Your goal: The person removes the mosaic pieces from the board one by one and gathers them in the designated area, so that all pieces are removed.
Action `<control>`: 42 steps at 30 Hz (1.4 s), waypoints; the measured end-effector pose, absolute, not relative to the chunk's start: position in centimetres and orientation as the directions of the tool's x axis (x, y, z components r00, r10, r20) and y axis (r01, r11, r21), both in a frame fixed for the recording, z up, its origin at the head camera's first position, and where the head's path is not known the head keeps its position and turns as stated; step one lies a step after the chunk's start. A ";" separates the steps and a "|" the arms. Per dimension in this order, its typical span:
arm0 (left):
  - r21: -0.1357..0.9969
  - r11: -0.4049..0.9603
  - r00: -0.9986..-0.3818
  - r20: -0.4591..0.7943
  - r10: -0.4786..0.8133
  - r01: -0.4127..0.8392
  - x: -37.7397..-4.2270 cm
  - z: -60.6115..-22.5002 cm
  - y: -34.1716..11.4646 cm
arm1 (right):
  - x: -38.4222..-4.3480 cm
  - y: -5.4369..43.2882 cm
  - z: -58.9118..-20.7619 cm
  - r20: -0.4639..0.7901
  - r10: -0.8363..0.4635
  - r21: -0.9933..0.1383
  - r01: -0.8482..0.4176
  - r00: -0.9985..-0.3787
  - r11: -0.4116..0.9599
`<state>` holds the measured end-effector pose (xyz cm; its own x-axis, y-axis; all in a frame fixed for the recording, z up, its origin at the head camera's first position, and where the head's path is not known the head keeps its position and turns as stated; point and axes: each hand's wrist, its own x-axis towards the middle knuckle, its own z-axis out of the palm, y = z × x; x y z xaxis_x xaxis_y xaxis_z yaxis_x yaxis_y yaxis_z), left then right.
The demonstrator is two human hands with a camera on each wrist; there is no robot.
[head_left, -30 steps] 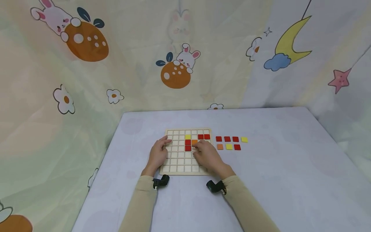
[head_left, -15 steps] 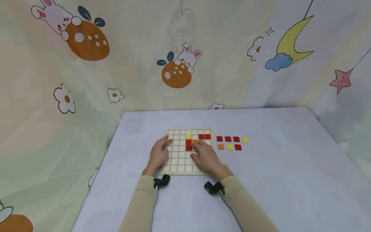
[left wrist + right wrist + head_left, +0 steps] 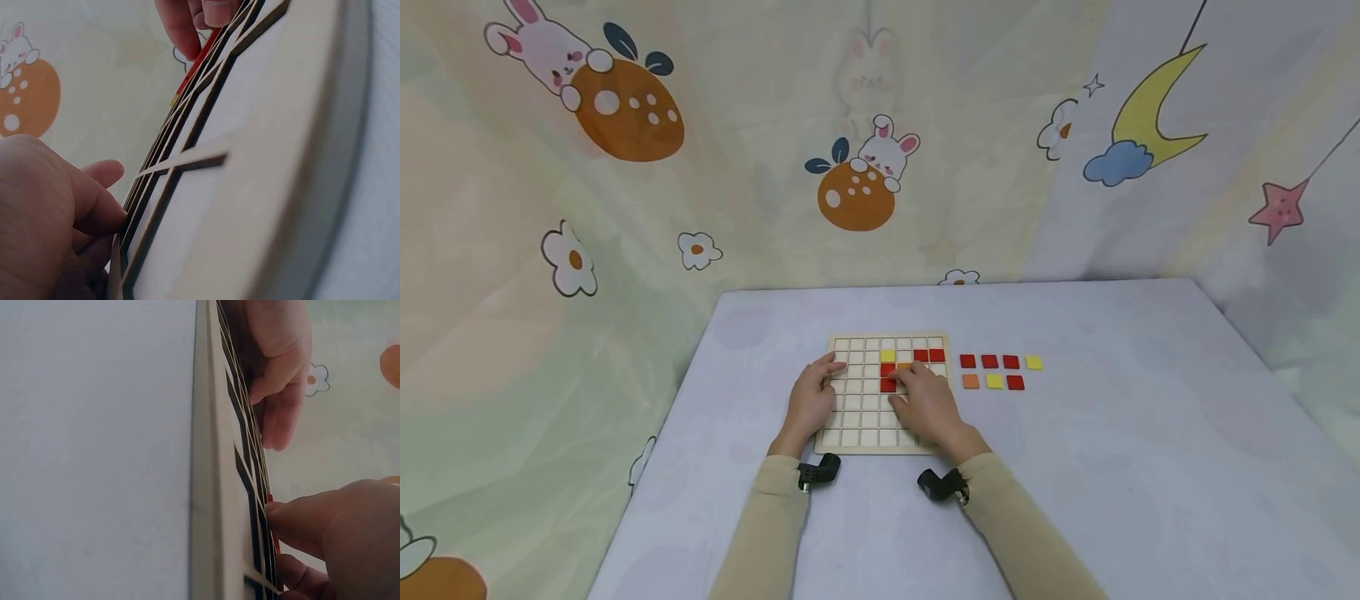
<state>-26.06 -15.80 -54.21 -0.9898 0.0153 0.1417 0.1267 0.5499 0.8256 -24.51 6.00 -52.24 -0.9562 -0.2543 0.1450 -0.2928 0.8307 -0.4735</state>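
A pale wooden grid board (image 3: 868, 421) lies flat on the table. My left hand (image 3: 811, 396) rests along its left edge, fingertips over the outer column. My right hand (image 3: 932, 407) leans over the board's middle. Its index fingertip touches the lower red tile (image 3: 887, 386), while the thumb is held lower, over bare cells. In the right wrist view, a fingertip lies against a thin red tile (image 3: 277, 540). Above the lower red tile sit another red tile (image 3: 887, 369) and a yellow tile (image 3: 887, 356). An orange tile (image 3: 905, 366) is partly covered by my right fingers.
Two more red tiles (image 3: 928, 356) sit in the board's upper right cells. Right of the board, loose tiles lie in two rows, with red tiles (image 3: 989, 361), an orange tile (image 3: 971, 382) and yellow tiles (image 3: 994, 381). A printed cloth (image 3: 760, 183) hangs behind the table (image 3: 1150, 433).
My right hand has shifted slightly left, its fingertip going from beside the orange tile to the lower red tile. The left hand keeps its place on the board's edge.
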 end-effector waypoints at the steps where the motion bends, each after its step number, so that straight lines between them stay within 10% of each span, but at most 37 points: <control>1: 0.826 0.549 -0.990 0.142 0.013 0.126 -26.1 -54.2 -15.8 | -24.5 5.9 -52.2 0.147 -0.247 -0.474 -0.287 -0.958 0.832; 42: 0.818 0.559 -0.988 0.152 0.011 0.132 -26.2 -54.4 -15.8 | -24.9 5.4 -53.1 0.223 -0.224 -0.589 -0.314 -0.949 0.745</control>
<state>-26.20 -15.80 -54.44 -0.9883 0.0113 0.1522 0.1324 0.5592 0.8184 -24.92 5.37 -53.09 -0.9488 -0.2237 0.2232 -0.3141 0.7447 -0.5889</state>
